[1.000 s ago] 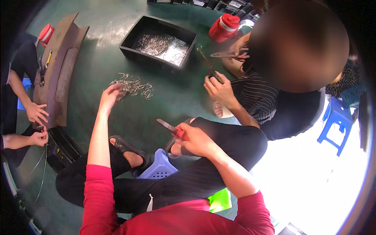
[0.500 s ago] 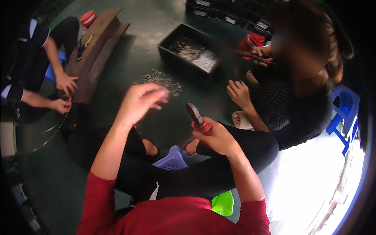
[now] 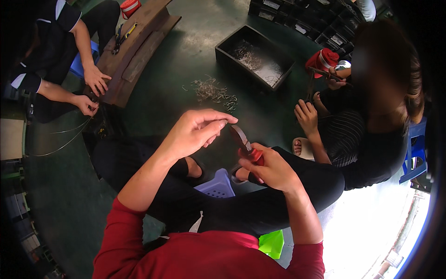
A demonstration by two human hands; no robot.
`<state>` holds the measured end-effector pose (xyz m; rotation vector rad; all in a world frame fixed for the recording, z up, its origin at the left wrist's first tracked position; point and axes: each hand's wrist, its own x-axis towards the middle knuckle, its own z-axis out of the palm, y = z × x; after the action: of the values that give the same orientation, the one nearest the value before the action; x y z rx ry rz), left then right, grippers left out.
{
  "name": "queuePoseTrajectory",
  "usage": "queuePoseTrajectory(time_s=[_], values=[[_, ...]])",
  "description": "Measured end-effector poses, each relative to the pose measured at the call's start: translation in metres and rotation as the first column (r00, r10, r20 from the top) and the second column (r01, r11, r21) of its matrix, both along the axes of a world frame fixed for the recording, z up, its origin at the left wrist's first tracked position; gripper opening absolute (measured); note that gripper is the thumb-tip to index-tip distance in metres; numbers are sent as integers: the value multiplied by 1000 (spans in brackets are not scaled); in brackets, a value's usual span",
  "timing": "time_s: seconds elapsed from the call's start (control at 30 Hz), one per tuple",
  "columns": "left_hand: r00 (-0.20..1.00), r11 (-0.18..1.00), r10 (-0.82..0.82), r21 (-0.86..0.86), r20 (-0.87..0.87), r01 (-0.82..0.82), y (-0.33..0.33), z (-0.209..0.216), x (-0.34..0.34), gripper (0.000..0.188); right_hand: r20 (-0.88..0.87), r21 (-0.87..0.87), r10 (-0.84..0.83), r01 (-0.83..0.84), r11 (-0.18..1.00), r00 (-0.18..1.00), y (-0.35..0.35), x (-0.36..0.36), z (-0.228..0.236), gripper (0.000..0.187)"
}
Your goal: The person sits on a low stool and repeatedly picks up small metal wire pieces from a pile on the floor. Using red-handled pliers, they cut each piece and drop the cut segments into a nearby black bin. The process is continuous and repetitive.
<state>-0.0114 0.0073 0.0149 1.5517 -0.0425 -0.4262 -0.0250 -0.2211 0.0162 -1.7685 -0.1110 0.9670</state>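
Note:
My right hand (image 3: 274,171) is closed around the red handles of a pair of pliers (image 3: 240,138), their dark metal jaws pointing up and to the left. Just left of those jaws, my left hand (image 3: 190,135) pinches thumb and forefinger together. Whatever is between these fingertips is too small to make out. Beyond my left hand, a loose pile of small bent wire pieces (image 3: 211,90) lies on the green floor.
A black bin (image 3: 225,58) with more wire pieces stands beyond the pile. At right, a seated co-worker (image 3: 371,135) holds pliers; at left, another co-worker's hands (image 3: 95,83) work beside a brown metal beam (image 3: 144,51). A purple plastic stool (image 3: 218,184) shows between my legs.
My left hand has moved from over the wire pile to the pliers' jaws, and its fingers have come together in a pinch. The whole view has shifted slightly.

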Motion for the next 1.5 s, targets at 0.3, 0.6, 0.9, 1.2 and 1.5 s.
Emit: queuePoseTrajectory(time_s=[0.3,0.6,0.9,1.2,1.5], values=[[994,998,15,56,107,-21,1,-9,-8,20,3,-42,23,-23,999,1000,5,-3,-4,27],[990,993,-13,117,139,-4,0,-13,-11,19,53,-102,51,-46,994,997,4,-6,-8,29],[991,994,-29,109,130,15,2,-7,-5,21,30,-111,47,-43,993,998,5,-1,-3,29],[991,994,-98,-47,-87,94,6,-2,-4,25,147,-172,-28,54,984,989,6,-7,-5,25],[995,984,-17,176,99,-1,-6,-4,-21,25,286,-265,-75,154,952,955,14,-6,-15,22]])
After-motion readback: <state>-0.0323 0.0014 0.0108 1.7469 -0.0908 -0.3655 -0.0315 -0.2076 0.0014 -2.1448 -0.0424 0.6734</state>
